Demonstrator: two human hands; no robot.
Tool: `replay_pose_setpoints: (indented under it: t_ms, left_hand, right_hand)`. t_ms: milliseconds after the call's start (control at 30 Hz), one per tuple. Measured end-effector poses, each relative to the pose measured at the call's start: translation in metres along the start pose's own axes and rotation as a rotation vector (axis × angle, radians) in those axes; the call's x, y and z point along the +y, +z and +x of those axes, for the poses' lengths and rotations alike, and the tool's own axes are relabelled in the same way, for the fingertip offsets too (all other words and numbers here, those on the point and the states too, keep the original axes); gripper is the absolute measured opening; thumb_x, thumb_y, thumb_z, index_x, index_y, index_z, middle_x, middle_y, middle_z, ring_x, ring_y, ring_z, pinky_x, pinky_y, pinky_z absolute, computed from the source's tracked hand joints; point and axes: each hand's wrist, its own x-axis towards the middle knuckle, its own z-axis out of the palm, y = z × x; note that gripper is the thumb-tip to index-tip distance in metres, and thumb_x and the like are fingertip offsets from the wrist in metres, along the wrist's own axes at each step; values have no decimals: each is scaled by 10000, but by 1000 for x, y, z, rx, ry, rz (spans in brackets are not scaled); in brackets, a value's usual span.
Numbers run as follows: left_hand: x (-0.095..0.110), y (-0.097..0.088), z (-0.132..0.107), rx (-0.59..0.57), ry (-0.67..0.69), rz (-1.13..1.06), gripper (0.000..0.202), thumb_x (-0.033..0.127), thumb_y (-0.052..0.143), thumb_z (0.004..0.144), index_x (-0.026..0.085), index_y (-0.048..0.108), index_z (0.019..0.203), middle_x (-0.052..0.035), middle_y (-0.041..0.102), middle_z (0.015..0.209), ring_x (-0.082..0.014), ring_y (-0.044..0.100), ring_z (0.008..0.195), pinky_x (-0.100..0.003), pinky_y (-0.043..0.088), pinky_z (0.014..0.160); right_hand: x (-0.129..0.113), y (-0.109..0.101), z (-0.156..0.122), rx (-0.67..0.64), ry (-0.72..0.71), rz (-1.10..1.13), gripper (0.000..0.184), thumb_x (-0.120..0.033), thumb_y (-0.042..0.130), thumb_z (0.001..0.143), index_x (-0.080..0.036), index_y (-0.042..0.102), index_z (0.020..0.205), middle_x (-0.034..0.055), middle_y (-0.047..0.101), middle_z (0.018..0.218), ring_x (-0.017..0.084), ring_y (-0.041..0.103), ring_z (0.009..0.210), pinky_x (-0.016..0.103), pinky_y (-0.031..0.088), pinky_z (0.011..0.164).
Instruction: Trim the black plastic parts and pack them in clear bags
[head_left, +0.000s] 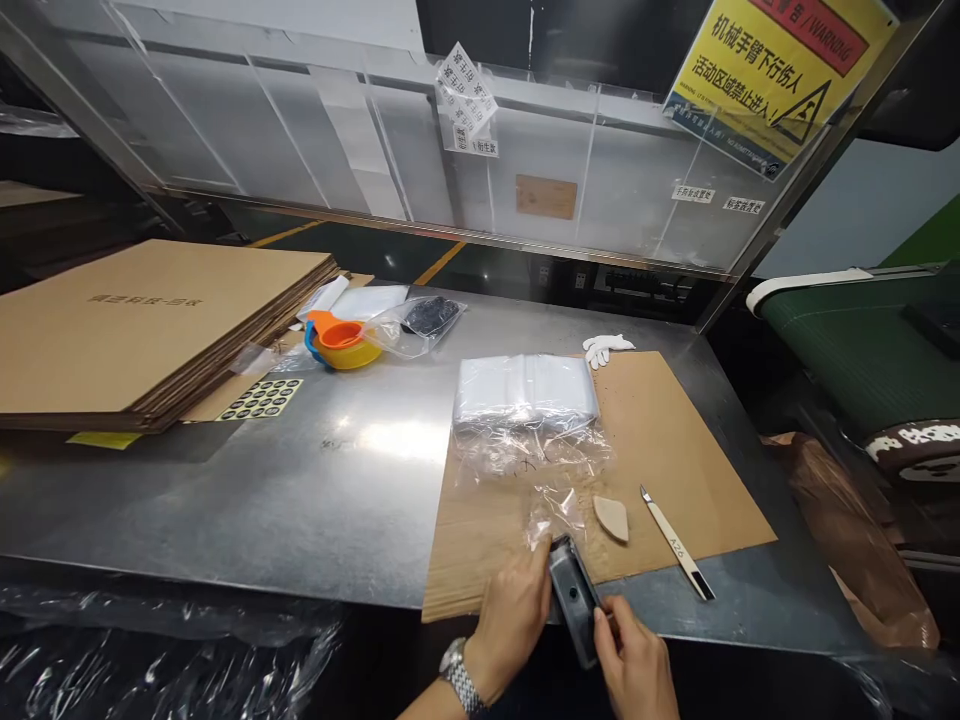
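A dark, elongated plastic part [574, 600] with a hollow inside and a small round hole is held tilted at the table's front edge. My left hand [514, 610] grips its upper left side; a metal-band watch is on that wrist. With thumb and fingers, my right hand [631, 655] pinches its lower right side. Just beyond the part lies a small clear plastic bag [555, 512]. A beige wedge-shaped piece [612, 519] rests to the right of it, and a craft knife [677, 545] marked A26 lies farther right.
A stack of clear bags [525, 392] lies on a cardboard sheet [675, 450], with a white glove [607, 348] behind. Flattened cartons [150, 330] are piled at left, beside orange and yellow cups [343, 345] and a sticker sheet [262, 398]. A green conveyor [862, 340] stands at right.
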Motion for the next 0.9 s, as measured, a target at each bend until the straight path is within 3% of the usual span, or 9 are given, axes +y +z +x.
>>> replay_pose_setpoints:
  t_ms: [133, 200, 300, 467, 600, 700, 767, 833, 900]
  left_hand:
    - [9, 9, -10, -112, 174, 113, 312, 164, 514, 789, 208, 665, 1059, -142, 646, 731, -276, 584, 700, -369, 423, 679]
    - [15, 7, -14, -170, 244, 113, 282, 165, 522, 788, 224, 683, 1012, -134, 646, 707, -257, 584, 661, -352, 431, 650]
    - [23, -2, -14, -154, 305, 215, 320, 155, 477, 813, 220, 655, 1070, -146, 669, 753, -262, 601, 682, -345, 441, 631]
    - [41, -20, -1, -158, 354, 354, 304, 138, 459, 804, 222, 649, 1027, -91, 682, 713, -225, 625, 656, -294, 464, 591]
    - [67, -41, 16, -133, 406, 434, 268, 139, 401, 832, 208, 631, 951, -50, 693, 742, -191, 649, 680, -271, 495, 615]
    - [89, -52, 26, -27, 555, 418, 223, 184, 408, 852, 197, 622, 911, -39, 703, 752, -170, 659, 667, -245, 506, 596]
    - [101, -50, 31, 35, 661, 355, 203, 208, 420, 862, 196, 615, 917, -27, 707, 748, -150, 663, 645, -217, 504, 573]
    - [109, -41, 33, 57, 755, 292, 189, 213, 432, 867, 197, 605, 943, -17, 705, 744, -133, 663, 631, -192, 500, 567]
    - [114, -24, 33, 28, 850, 239, 188, 207, 443, 866, 196, 595, 975, -14, 702, 750, -125, 664, 634, -178, 500, 580]
  right_hand:
    - [-11, 5, 6, 24, -163, -53, 383, -461, 331, 890, -197, 604, 844, 85, 678, 699, 224, 668, 638, 273, 458, 559]
    - [-18, 2, 13, 42, -154, -83, 354, -391, 301, 917, -171, 567, 990, 76, 692, 700, 216, 675, 609, 264, 454, 530]
    - [-33, -11, 27, 26, -67, -244, 343, -282, 265, 931, -135, 491, 1144, 33, 668, 582, 199, 647, 491, 247, 399, 455]
    - [-65, -53, 49, -121, -106, -413, 313, -284, 358, 901, -222, 616, 734, 15, 609, 515, 163, 605, 483, 229, 292, 456]
    - [-81, -86, 62, -187, -156, -142, 237, -252, 412, 865, -215, 626, 771, 5, 609, 624, 130, 557, 577, 230, 316, 546]
    - [-78, -96, 63, -198, -4, 189, 212, -361, 476, 828, -195, 608, 810, -14, 572, 588, 104, 488, 515, 220, 324, 523]
    - [-69, -91, 58, -155, 186, 430, 388, -542, 433, 815, -181, 569, 850, -44, 511, 511, 75, 396, 408, 197, 289, 440]
    - [-58, -79, 47, -57, 346, 569, 627, -718, 240, 787, -165, 531, 837, -58, 446, 455, 65, 324, 340, 184, 244, 379]
    - [-47, -63, 33, -60, 439, 658, 819, -831, 76, 693, -155, 533, 768, -33, 445, 425, 87, 368, 319, 193, 267, 357]
